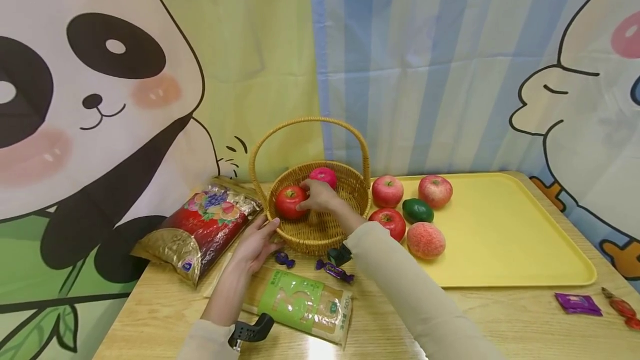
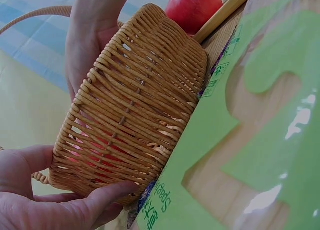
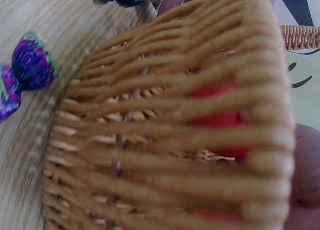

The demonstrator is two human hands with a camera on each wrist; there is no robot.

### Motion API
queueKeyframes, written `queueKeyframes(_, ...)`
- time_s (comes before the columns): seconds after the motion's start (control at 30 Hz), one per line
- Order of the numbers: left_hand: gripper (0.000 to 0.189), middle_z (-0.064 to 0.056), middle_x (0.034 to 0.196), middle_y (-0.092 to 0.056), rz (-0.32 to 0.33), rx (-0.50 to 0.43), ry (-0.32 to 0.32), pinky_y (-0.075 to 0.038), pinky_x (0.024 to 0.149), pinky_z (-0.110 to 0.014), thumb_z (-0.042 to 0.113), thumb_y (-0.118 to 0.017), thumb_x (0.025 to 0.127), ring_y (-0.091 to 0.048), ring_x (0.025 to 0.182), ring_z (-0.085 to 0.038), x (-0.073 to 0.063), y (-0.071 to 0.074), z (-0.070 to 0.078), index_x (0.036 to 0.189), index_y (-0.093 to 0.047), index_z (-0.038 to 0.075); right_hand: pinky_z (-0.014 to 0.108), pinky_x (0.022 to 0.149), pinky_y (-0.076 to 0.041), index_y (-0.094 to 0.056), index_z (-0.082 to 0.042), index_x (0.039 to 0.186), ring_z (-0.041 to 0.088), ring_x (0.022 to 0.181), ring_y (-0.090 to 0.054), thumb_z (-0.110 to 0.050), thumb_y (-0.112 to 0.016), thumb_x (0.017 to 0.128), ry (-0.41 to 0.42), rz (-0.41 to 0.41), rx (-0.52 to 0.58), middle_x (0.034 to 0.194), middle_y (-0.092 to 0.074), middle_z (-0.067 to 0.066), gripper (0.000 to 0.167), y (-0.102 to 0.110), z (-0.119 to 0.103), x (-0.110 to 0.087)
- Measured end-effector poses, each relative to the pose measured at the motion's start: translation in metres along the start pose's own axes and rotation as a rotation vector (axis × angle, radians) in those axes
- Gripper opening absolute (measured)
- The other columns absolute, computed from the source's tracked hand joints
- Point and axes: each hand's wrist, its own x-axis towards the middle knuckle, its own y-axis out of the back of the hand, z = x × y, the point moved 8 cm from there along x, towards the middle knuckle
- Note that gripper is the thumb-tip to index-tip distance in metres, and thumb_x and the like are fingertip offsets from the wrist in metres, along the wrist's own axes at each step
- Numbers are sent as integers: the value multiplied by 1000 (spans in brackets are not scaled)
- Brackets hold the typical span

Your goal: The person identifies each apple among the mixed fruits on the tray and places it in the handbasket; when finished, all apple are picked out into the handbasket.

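A tan wicker basket (image 1: 312,244) with a tall arched handle stands on the wooden table. My left hand (image 1: 254,244) holds its left side, fingers at the rim and thumb along the woven wall in the left wrist view. Reaching over the rim, my right hand (image 1: 321,198) grips a red apple (image 1: 289,203) in the left part of the basket. Behind that hand lies a bright pink fruit (image 1: 325,175), partly covered by it. Through the weave (image 3: 165,125) in the right wrist view, patches of red show.
A yellow tray (image 1: 510,232) at right bears several apples (image 1: 387,190), a green fruit (image 1: 418,211) and a rough pinkish peach (image 1: 426,240). In front lie a spaghetti packet (image 1: 300,301) and wrapped candies (image 1: 336,271). A red-gold bag (image 1: 210,218) leans left of the basket.
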Motion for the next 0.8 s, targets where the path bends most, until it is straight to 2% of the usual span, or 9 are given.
queueKeyframes(0.1,60,-22,158,-23,7,-1,-2,-29,115,-59,13,-40,105,-25,146,-37,-1,0,0,156,-9,7,40,104,-48,-50,-5,138,27,120,-58,-23,-76,84,26,-13,-1,136,-58,13,62,4,0,-6)
queueKeyframes(0.23,60,-21,158,-24,11,-6,1,-29,115,-59,13,-41,105,-26,146,-36,-1,-1,-1,156,-10,8,40,101,-50,-52,-5,136,28,119,-59,-27,-73,87,120,-50,-7,134,-59,14,58,20,-1,-22)
queueKeyframes(0.33,61,-20,158,-24,5,-13,1,-29,115,-59,13,-41,104,-25,146,-35,0,-2,-1,156,-10,8,40,101,-50,-53,-7,136,30,121,-58,-28,-70,89,202,-95,42,133,-60,15,54,42,3,-42)
queueKeyframes(0.47,63,-20,159,-23,2,-9,1,-29,115,-59,13,-43,104,-25,146,-36,1,-2,-1,156,-9,8,43,103,-50,-53,-8,136,32,127,-55,-25,-68,92,265,-141,191,135,-58,16,49,81,18,-73)
queueKeyframes(0.6,62,-21,159,-23,3,-1,3,-29,114,-59,13,-42,104,-25,146,-36,1,-1,0,157,-9,9,47,104,-49,-52,-8,137,35,129,-52,-23,-66,93,266,-103,256,137,-57,16,49,123,55,-102)
queueKeyframes(0.8,61,-21,159,-22,1,0,4,-30,114,-59,12,-40,105,-23,147,-36,0,0,1,157,-8,8,45,102,-50,-48,-7,140,36,129,-52,-28,-63,95,137,32,157,140,-53,18,52,174,136,-132)
